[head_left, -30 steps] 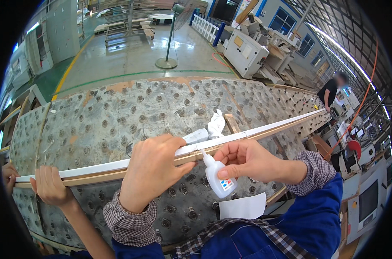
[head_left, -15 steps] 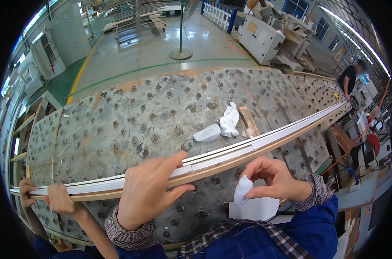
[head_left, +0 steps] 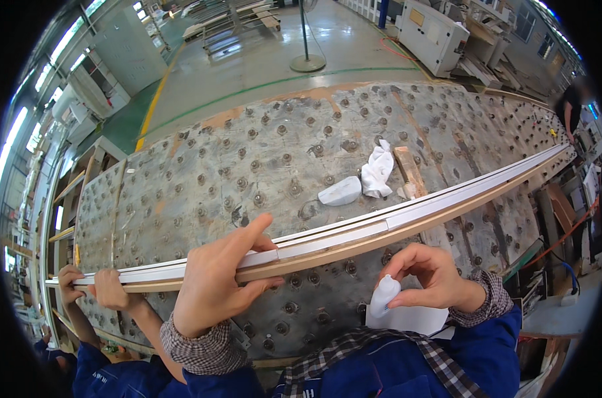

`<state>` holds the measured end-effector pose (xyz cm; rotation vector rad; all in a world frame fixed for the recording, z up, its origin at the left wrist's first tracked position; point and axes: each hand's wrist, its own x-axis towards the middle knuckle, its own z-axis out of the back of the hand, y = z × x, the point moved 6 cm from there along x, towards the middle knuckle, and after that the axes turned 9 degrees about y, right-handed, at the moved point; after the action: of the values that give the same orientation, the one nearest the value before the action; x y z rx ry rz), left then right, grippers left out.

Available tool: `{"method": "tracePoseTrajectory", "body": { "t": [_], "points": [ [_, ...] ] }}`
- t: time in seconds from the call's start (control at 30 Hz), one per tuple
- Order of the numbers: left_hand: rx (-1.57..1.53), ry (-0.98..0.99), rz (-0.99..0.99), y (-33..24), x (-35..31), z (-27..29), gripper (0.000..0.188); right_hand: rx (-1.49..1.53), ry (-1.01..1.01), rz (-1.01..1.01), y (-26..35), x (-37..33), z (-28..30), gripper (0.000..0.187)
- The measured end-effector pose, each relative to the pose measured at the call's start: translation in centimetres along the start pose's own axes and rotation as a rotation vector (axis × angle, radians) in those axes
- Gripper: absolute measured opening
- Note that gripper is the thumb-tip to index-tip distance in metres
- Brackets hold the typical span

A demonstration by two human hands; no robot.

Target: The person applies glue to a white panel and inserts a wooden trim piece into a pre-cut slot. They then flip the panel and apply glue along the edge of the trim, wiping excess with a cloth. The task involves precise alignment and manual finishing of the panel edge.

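A long white strip point(head_left: 334, 243) with dark grooves lies along a pale wooden batten point(head_left: 354, 253), running across in front of me. My left hand point(head_left: 211, 282) is closed round both, with the fingers over the far side and the thumb beneath the near edge. Its fingertips are beside a seam in the white facing. In my right hand point(head_left: 437, 278) a small white squeeze bottle point(head_left: 384, 296) is pinched between thumb and fingers, tilted, nozzle up, apart from the strip. Behind the bottle is a white sheet-like piece point(head_left: 414, 320); what it rests on is hidden.
A co-worker's two hands point(head_left: 112, 290) grip the strip's left end. Another person point(head_left: 569, 106) stands at its far right end. The worn table point(head_left: 201, 179) is studded with ball rollers. On it lie a crumpled white cloth point(head_left: 378, 171), a pale scoop-shaped piece point(head_left: 341, 192) and a wood block point(head_left: 410, 172).
The whole view has shifted, so the table sits farther right. My left fingertips are now closer to the seam. The bottle remains in my right hand.
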<state>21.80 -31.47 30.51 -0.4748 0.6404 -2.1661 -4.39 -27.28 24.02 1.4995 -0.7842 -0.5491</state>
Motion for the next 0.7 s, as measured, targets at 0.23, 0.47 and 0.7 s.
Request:
{"method": "tracePoseTrajectory", "body": {
  "t": [0.23,0.47,0.7],
  "points": [
    [-0.097,-0.066,-0.025,0.1,0.3,0.2,0.087,0.035,-0.034,0.022,-0.4,-1.1,0.5,0.039],
    [-0.07,-0.133,-0.005,1.0,0.1,0.1,0.09,-0.134,-0.152,-0.039,2.6,-1.3,1.2,0.031],
    [-0.06,-0.14,-0.033,0.8,0.4,0.0,0.092,-0.195,-0.283,-0.154,4.7,-1.7,2.1,0.03]
  ]
}}
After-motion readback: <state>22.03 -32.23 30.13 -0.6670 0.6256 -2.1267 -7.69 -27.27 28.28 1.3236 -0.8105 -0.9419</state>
